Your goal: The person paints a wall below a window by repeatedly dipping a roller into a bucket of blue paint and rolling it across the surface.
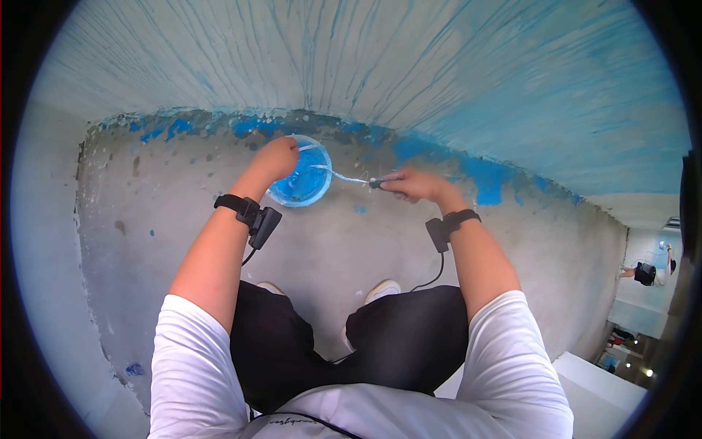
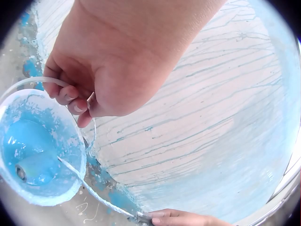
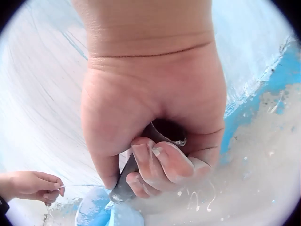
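A white bucket (image 1: 327, 192) with blue paint inside stands on the floor by the wall. My left hand (image 1: 278, 159) grips its thin white handle (image 2: 35, 81) above the rim, fingers curled. My right hand (image 1: 412, 184) holds the dark handle (image 3: 126, 181) of a paint roller, fingers wrapped round it. The roller's paint-coated rod (image 2: 96, 195) runs over the rim into the bucket, where the roller head (image 2: 35, 168) lies in the blue paint.
The wall (image 1: 307, 58) beyond the bucket has blue drips and streaks. Blue patches (image 1: 482, 179) mark the floor along its base. White shoes (image 1: 382, 290) rest on the grey floor (image 1: 322, 256) below. Another person (image 1: 647, 273) is at the far right.
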A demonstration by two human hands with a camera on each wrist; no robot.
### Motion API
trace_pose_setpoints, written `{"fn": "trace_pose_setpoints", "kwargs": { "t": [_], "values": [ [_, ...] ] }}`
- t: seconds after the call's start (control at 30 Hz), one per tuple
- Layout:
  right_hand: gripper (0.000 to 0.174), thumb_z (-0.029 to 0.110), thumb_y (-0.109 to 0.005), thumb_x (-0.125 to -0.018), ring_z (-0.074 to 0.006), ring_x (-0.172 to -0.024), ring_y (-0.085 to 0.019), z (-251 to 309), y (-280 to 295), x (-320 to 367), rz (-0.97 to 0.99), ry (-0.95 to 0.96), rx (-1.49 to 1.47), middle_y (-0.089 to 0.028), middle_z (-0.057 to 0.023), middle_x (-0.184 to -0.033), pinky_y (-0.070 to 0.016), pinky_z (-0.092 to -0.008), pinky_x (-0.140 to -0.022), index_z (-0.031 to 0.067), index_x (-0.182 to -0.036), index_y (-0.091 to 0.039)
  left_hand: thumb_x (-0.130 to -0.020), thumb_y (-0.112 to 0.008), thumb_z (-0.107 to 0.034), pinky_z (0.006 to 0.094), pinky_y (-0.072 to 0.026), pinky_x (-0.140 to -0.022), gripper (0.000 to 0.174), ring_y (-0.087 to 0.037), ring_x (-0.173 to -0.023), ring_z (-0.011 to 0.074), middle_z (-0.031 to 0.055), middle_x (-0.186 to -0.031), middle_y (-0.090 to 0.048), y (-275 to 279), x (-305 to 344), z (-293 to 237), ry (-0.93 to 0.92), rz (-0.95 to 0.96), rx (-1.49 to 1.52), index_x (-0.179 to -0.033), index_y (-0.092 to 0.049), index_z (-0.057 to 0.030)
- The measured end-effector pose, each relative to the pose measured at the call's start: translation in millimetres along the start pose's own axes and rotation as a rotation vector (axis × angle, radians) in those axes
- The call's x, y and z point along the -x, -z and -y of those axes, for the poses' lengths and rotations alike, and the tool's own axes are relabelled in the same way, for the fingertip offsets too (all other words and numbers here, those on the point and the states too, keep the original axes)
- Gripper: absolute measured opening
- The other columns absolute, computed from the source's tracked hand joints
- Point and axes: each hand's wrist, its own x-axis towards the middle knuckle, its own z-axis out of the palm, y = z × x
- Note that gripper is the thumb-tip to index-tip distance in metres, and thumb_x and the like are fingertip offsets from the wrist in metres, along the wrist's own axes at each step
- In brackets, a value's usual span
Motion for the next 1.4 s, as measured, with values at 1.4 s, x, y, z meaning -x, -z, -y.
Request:
{"fn": "trace_pose_setpoints", "kwargs": {
  "t": [1.4],
  "values": [
    [0.034, 0.026, -0.055, -0.094, -0.0193, -0.064, -0.055, -84.8, 30.3, 38.4, -1.506, 0.319, -0.011, -0.061, -0.0101, -0.072, -0.0428, -0.0344, -0.059, -0.006, -0.102, -0.061, -0.092, -0.045, -0.021, 0.0456, -0.049, -0.081, 0.026, -0.061, -0.095, 0.0379, 0.0171, -0.101, -0.066, -3.0, 8.1, -1.6, 0.023, -0.01, 0.036, -0.098, -0.065, -0.0065]
  ]
}}
